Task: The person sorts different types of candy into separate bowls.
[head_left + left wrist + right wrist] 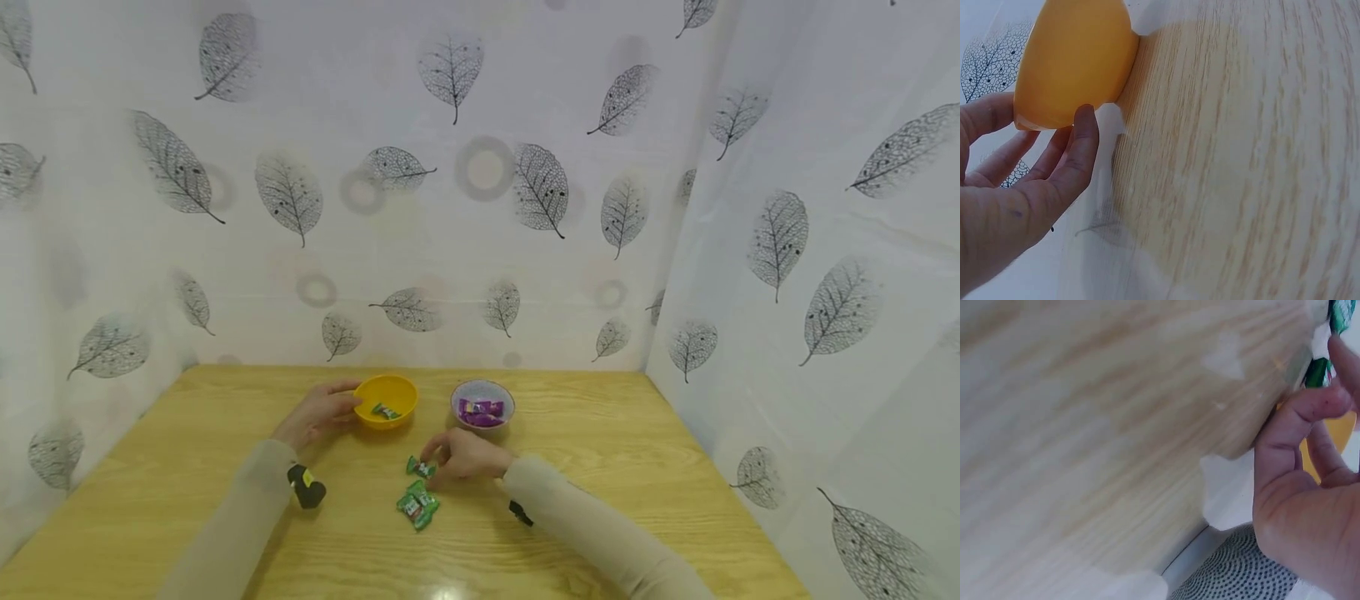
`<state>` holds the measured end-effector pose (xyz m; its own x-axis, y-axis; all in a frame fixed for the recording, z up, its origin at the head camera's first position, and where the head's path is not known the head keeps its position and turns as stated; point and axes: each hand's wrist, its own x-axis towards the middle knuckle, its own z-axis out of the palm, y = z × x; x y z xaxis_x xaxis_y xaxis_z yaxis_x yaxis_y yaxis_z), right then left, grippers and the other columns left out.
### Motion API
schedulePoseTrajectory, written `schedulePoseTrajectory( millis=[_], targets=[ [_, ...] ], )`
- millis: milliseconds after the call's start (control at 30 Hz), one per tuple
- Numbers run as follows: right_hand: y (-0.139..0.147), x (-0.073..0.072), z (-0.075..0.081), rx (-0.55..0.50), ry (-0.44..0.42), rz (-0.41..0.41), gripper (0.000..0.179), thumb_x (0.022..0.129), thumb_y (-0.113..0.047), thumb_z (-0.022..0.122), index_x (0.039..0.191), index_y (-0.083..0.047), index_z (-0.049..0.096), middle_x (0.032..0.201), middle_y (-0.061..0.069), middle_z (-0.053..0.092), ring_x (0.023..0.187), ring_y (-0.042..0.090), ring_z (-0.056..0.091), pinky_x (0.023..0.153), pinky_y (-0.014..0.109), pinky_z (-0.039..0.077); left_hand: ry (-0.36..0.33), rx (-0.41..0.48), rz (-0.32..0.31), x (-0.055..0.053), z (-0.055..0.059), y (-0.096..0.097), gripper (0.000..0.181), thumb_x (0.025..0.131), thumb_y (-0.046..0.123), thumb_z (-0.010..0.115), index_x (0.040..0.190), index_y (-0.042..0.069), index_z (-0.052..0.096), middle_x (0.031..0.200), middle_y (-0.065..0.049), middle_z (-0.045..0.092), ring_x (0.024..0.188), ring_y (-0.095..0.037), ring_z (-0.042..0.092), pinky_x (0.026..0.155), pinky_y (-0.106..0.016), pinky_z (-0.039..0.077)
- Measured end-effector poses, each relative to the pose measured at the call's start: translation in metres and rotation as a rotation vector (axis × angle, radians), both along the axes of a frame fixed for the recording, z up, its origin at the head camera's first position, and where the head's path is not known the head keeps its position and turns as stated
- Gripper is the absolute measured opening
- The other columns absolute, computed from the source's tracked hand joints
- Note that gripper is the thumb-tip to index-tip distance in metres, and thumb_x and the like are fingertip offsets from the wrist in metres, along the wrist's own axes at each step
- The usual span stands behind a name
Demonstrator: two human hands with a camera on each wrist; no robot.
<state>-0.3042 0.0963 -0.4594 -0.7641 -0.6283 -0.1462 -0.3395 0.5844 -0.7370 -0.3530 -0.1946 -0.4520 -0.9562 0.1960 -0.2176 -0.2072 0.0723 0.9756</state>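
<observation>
Left hand spread against yellow bowl; right hand at green sweet, cut off in right-wrist view; pinching, cannot tell.

Head: green candies, wrapper print too small to read; purple candies overlap, count unclear | L wrist: yellow bowl cut off at top, inside hidden | R wrist: patterned bowl cropped below; right hand cropped at right, contact with green candies unclear

loose candies before two bowls
</observation>
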Motion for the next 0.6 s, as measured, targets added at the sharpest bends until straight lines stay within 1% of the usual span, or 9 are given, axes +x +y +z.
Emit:
schedulePoseTrajectory(
  millis=[67,167,300,400,600],
  targets=[
    [-0.002,0.0,0.0002,0.012,0.023,-0.012,0.031,0.07,-0.022,0.078,0.098,-0.02,0.066,0.072,-0.002,0.056,0.048,0.008,0.044,0.042,0.022,0.04,0.001,-0.001,-0.002,0.0011,0.0014,0.0005,0.055,0.089,0.012,0.057,0.137,0.0,0.033,0.132,-0.025,0.04,0.104,-0.028,0.054,0.09,-0.045,0.044],
    [-0.004,-0.0002,0.0004,0.017,0.036,-0.037,0.027,0.071,-0.022,0.077,0.095,-0.021,0.066,0.081,-0.004,0.059,0.059,0.006,0.05,0.051,0.022,0.045,0.005,-0.014,-0.005,0.0022,0.0031,0.0009,0.055,0.089,0.013,0.056,0.137,0.0,0.033,0.132,-0.025,0.039,0.105,-0.028,0.053,0.09,-0.045,0.043],
    [-0.0052,-0.0008,0.0008,0.006,0.034,-0.044,0.022,0.073,-0.018,0.075,0.093,-0.021,0.068,0.086,-0.005,0.061,0.074,0.007,0.053,0.06,0.023,0.048,0.013,-0.027,-0.007,0.0024,0.0031,0.0006,0.054,0.089,0.014,0.056,0.137,0.001,0.034,0.132,-0.025,0.041,0.104,-0.028,0.054,0.09,-0.045,0.043],
    [-0.005,-0.0017,0.0011,-0.006,0.019,-0.033,0.02,0.075,-0.016,0.073,0.094,-0.019,0.068,0.084,-0.004,0.061,0.072,0.009,0.054,0.057,0.024,0.048,0.013,-0.021,-0.009,0.0029,0.003,0.0007,0.053,0.089,0.013,0.057,0.136,0.001,0.035,0.131,-0.025,0.042,0.102,-0.027,0.054,0.09,-0.045,0.043],
    [-0.0039,-0.0045,0.0016,-0.014,0.004,0.005,0.02,0.077,-0.014,0.071,0.097,-0.018,0.068,0.081,-0.003,0.062,0.055,0.009,0.05,0.046,0.023,0.045,0.013,-0.006,-0.017,0.0044,0.0034,0.0003,0.053,0.09,0.013,0.055,0.137,0.001,0.034,0.132,-0.025,0.04,0.103,-0.027,0.054,0.091,-0.044,0.043]
  ],
)
